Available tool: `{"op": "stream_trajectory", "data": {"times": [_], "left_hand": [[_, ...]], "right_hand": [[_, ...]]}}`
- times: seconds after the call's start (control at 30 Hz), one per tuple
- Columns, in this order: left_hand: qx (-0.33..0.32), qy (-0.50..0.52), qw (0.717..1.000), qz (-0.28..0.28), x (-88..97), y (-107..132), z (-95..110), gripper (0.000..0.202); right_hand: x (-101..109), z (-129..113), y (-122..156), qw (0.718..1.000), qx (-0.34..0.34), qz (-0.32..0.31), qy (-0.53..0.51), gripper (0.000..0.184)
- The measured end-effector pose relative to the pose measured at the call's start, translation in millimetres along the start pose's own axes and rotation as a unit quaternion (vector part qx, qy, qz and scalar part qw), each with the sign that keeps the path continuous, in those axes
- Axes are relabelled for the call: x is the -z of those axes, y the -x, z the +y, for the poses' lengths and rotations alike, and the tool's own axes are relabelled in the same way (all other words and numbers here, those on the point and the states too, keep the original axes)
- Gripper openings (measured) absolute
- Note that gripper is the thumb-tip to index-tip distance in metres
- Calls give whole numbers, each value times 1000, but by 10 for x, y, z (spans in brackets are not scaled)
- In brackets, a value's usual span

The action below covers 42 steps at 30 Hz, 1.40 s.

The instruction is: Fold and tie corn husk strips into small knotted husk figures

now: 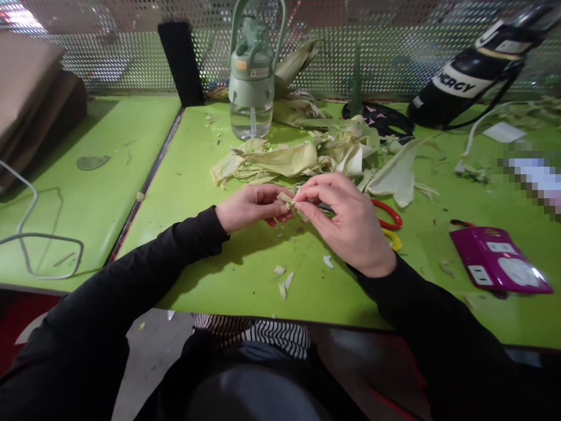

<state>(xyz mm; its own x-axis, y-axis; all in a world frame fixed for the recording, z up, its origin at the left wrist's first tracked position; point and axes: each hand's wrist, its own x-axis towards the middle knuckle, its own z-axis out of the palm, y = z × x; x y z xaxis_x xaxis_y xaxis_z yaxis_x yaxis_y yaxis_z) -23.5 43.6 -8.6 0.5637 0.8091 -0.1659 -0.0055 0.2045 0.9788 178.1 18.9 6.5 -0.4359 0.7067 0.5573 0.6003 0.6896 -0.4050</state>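
Observation:
Between my two hands, just above the green table (210, 280), is a small folded piece of corn husk (287, 200). My left hand (256, 204) pinches it from the left with thumb and fingers. From the right, my right hand (344, 216) grips its other end between thumb and forefinger. Right behind my hands lies a loose pile of pale corn husks (284, 159). Scissors with red and yellow handles (390, 215) lie partly hidden behind my right hand. Small husk scraps (287, 280) are scattered on the table in front of my hands.
A green water bottle (252, 88) stands behind the husks, near a black upright object (182, 64) against the mesh panel (131, 52). To the right are a black bottle (464, 79) and a purple power strip (499, 257). Brown bags (30, 93) and a cable (48, 235) occupy the left.

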Motion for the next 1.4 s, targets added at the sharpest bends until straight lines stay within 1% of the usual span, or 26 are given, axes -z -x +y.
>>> {"op": "stream_trajectory", "data": {"times": [0.1, 0.17, 0.27, 0.4, 0.53, 0.67, 0.8, 0.87, 1.03, 1.13, 1.3, 1.4], "left_hand": [[-3, 18, 1000, -8, -7, 3, 3, 19], [-3, 27, 1000, -7, -18, 9, 10, 13], [18, 38, 999, 18, -51, 22, 25, 4], [63, 77, 993, 60, -102, 35, 51, 5], [93, 124, 985, 78, -132, 29, 68, 11], [106, 175, 973, 108, -152, 15, 68, 19], [122, 183, 967, 128, -178, 6, 58, 18], [116, 181, 968, 129, -189, 2, 47, 18], [108, 182, 972, 106, -179, -9, 14, 18], [125, 172, 973, 93, -161, -5, 11, 17], [176, 158, 967, 94, -159, 10, 37, 13], [186, 159, 965, 88, -184, 17, 54, 11]], "right_hand": [[-24, 2, 16, 1000, -25, 1, -15, 7], [-44, 2, 28, 997, -56, -1, -46, 6], [-73, 1, 36, 992, -88, 1, -85, 5], [-89, -1, 29, 997, -54, 15, -57, 4], [-101, 4, 37, 999, -33, 1, -39, 4], [-150, 21, 61, 997, -49, -19, -65, 4], [-195, 22, 72, 992, -63, -40, -100, 7], [-199, 13, 72, 993, -58, -31, -95, 7], [-184, -15, 80, 997, -41, -23, -57, 7], [-190, -30, 94, 999, -31, -22, -30, 8], [-210, -55, 115, 999, -4, -31, 3, 7], [-205, -60, 122, 999, 9, -45, 25, 8]]}}
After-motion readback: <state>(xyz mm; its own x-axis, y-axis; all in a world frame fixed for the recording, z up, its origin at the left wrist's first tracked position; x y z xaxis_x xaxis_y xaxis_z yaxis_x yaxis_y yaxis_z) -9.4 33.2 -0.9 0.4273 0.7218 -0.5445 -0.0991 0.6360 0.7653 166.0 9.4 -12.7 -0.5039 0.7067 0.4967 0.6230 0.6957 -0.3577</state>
